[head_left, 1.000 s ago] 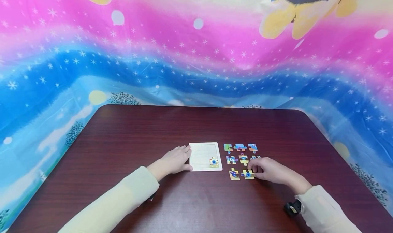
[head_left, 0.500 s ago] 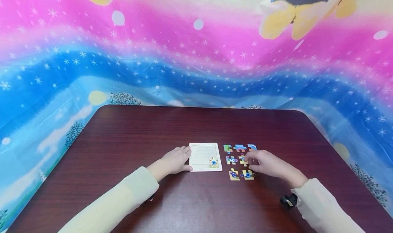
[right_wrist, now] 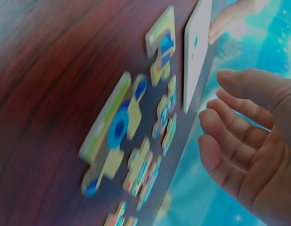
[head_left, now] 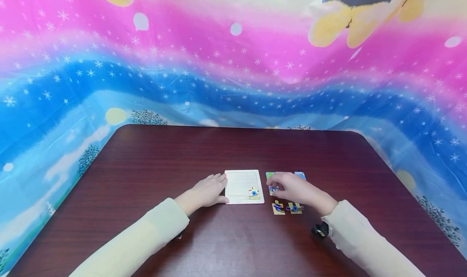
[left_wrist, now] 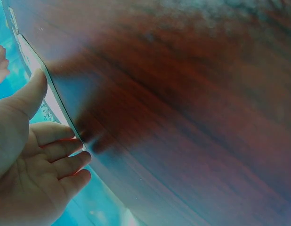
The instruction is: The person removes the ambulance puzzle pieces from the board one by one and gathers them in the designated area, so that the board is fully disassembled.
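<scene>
A white square puzzle board (head_left: 238,182) lies flat on the table, with one puzzle piece (head_left: 254,193) in its near right corner. Against the board's left edge rests my left hand (head_left: 207,190), its fingers extended. My right hand (head_left: 296,187) hovers over the loose pieces right of the board and hides several of them in the head view. Its fingers are loosely bent, and the right wrist view shows nothing between them. Below that hand lie a piece with a blue wheel (head_left: 294,208) and a yellow-and-blue piece (head_left: 278,207).
The dark red wooden table (head_left: 204,244) has rounded far corners. A colourful curtain (head_left: 233,74) hangs behind and beside it. At the back of the loose group, a blue-topped piece (head_left: 300,175) shows beyond my right hand.
My right hand has moved left across the loose pieces, from the right side of the group to near its left column. My left hand and the board have stayed put.
</scene>
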The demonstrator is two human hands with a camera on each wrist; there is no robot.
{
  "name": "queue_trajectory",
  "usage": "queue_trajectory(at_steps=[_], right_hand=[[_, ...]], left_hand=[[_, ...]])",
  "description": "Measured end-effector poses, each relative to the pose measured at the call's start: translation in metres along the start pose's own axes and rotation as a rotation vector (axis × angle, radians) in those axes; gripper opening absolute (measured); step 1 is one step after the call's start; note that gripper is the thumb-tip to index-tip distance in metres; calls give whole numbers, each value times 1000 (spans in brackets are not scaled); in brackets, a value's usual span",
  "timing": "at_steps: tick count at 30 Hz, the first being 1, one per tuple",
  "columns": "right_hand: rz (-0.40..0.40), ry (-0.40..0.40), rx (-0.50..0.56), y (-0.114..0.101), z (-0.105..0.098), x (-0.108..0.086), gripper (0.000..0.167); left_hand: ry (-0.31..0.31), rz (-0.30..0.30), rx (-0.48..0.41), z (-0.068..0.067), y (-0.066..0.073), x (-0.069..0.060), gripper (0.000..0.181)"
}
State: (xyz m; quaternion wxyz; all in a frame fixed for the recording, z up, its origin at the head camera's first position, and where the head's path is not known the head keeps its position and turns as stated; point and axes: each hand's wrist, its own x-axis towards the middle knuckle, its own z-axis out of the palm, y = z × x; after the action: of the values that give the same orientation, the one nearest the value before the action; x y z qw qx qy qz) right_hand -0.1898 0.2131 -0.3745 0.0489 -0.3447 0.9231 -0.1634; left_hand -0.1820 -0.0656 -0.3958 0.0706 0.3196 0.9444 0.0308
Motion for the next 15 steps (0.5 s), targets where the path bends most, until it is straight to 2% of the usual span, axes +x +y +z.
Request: queue_trajectory(at_steps=[12, 15], right_hand=[[-27, -54, 10, -15, 15, 22, 28], [-30, -77, 29, -15, 18, 26, 20]], left_hand=[[15, -2, 11, 4, -1, 2, 68], [13, -3, 8, 4, -2, 2, 68]])
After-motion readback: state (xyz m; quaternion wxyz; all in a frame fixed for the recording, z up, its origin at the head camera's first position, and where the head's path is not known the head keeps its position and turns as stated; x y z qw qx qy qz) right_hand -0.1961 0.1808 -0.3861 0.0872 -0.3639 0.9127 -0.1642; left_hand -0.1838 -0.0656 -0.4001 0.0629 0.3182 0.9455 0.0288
